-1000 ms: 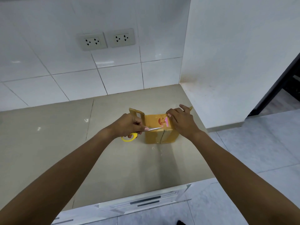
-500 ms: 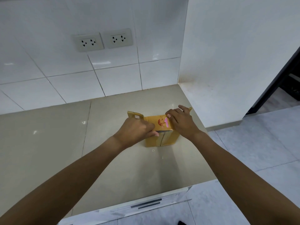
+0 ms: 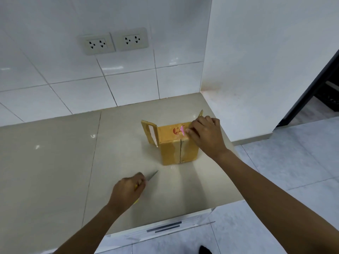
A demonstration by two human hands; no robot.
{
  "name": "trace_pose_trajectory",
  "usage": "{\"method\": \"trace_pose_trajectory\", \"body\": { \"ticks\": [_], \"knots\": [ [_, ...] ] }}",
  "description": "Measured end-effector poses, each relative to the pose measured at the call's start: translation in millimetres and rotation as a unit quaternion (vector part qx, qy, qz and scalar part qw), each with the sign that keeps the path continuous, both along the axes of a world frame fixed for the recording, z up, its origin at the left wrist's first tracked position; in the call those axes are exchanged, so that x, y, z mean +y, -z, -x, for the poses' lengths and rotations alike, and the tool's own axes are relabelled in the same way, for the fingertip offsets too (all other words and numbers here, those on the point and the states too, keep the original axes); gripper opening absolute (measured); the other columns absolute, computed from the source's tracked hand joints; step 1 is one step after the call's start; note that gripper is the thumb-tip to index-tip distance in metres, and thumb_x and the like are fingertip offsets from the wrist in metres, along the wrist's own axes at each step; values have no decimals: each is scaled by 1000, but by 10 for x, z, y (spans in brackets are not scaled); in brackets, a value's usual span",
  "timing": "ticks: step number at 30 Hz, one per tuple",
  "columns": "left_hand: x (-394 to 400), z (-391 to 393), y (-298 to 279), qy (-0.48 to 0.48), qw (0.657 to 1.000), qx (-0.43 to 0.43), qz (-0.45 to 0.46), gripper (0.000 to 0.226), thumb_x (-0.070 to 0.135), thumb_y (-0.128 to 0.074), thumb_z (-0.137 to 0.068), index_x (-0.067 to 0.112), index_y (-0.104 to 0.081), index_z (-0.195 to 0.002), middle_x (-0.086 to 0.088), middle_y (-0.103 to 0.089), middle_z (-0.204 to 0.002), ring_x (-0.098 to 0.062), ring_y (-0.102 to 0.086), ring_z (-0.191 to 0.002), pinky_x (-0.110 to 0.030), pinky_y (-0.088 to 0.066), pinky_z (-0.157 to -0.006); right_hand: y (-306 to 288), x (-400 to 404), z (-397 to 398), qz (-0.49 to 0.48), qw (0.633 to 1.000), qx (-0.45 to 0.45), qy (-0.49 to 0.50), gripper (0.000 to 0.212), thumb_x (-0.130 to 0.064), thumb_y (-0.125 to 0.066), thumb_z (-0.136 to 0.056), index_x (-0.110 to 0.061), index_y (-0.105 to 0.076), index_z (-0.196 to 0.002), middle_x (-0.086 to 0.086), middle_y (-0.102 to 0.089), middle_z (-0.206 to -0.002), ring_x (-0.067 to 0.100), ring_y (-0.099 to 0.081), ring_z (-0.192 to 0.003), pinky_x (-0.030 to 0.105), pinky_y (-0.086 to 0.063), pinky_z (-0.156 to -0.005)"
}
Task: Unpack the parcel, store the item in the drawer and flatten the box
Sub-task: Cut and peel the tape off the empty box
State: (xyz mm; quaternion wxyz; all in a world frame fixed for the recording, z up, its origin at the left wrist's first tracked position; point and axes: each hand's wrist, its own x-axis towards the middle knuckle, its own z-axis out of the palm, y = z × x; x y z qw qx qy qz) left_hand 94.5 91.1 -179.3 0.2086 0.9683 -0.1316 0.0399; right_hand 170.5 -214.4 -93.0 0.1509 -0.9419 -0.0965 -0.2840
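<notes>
A small brown cardboard box (image 3: 172,143) lies on the beige countertop (image 3: 55,162) near the right wall, with one flap standing open at its left end and a cut seam down its near face. My right hand (image 3: 205,136) rests on the box's top right, fingers on its upper face near a red mark and a pink strip. My left hand (image 3: 128,189) is down on the counter in front of the box, closed round yellow-handled scissors (image 3: 152,176) whose grey blades point toward the box. The item inside is hidden.
White tiled wall with two sockets (image 3: 113,42) behind the counter. A white side wall (image 3: 256,61) rises just right of the box. A drawer front (image 3: 165,228) shows below the counter's front edge. Grey tiled floor and a dark doorway (image 3: 321,92) are to the right.
My left hand has drawn the scissors away from the box toward me and down to the counter. My right hand has stayed on the box.
</notes>
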Motion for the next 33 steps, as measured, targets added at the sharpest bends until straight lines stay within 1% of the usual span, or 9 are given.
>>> {"method": "trace_pose_trajectory", "body": {
  "ticks": [2,4,7,9,13,17,23,28,33],
  "knots": [
    [-13,-4,114,3,995,94,-31,5,26,-63,-86,25,-65,-81,4,-68,-68,-25,-65,-69,-26,-34,-53,-31,-1,20,-30,999,28,-18,17,-24,-55,-90,-15,-66,-80,-2,-63,-86,22,-56,-81,37,-33,-79],
    [-58,-56,81,4,990,127,-54,12,31,-55,-86,26,-65,-82,4,-67,-73,-25,-64,-80,-28,-37,-57,-72,-23,39,-61,995,65,-36,23,-23,-47,-88,-19,-70,-87,-5,-63,-93,19,-56,-88,37,-32,-85],
    [-158,-156,-65,41,996,-41,-72,38,39,-44,-84,17,-70,-101,-7,-68,-101,-32,-61,-96,-35,-50,-72,-121,-69,61,-68,991,103,-56,26,-29,-47,-83,-26,-69,-96,-9,-61,-99,15,-52,-97,39,-31,-92],
    [-299,-256,-258,34,989,-135,-41,47,33,-52,-85,14,-56,-128,-10,-57,-130,-31,-52,-117,-40,-46,-90,-136,-72,87,-35,993,100,-56,26,-37,-53,-79,-30,-69,-98,-11,-61,-102,15,-50,-101,40,-32,-93],
    [-583,-662,-701,117,988,-103,-22,86,28,-62,-78,27,-18,-152,3,-19,-161,-18,-14,-148,-38,-20,-112,-161,-11,106,16,996,70,-48,16,-41,-67,-76,-30,-71,-88,-10,-62,-102,19,-51,-102,40,-30,-91],
    [-722,-957,-878,202,973,-47,-102,68,42,-55,-92,37,-21,-151,7,-16,-161,-20,-9,-149,-44,-22,-115,-190,36,112,30,995,70,-71,11,-33,-69,-77,-24,-69,-83,-6,-61,-95,22,-52,-92,37,-31,-80],
    [-671,-1160,-985,209,976,14,-67,56,37,-54,-96,37,-32,-147,5,-30,-157,-25,-22,-145,-46,-29,-113,-210,100,147,-23,992,73,-105,3,-14,-64,-85,-13,-65,-88,1,-65,-87,24,-53,-83,36,-47,-65],
    [-630,-1227,-1057,225,971,64,-50,51,40,-49,-98,39,-34,-146,6,-35,-155,-24,-26,-143,-45,-25,-115,-226,121,156,-16,997,16,-70,1,-16,-65,-87,-16,-66,-87,-4,-68,-84,21,-54,-81,28,-40,-53],
    [-633,-1254,-1130,249,965,73,-25,48,36,-48,-99,31,-39,-145,0,-45,-148,-22,-40,-134,-39,-28,-113,-269,144,187,-20,998,-8,-61,3,-20,-65,-87,-17,-66,-86,-6,-70,-80,20,-58,-81,29,-43,-50]
  ]
}}
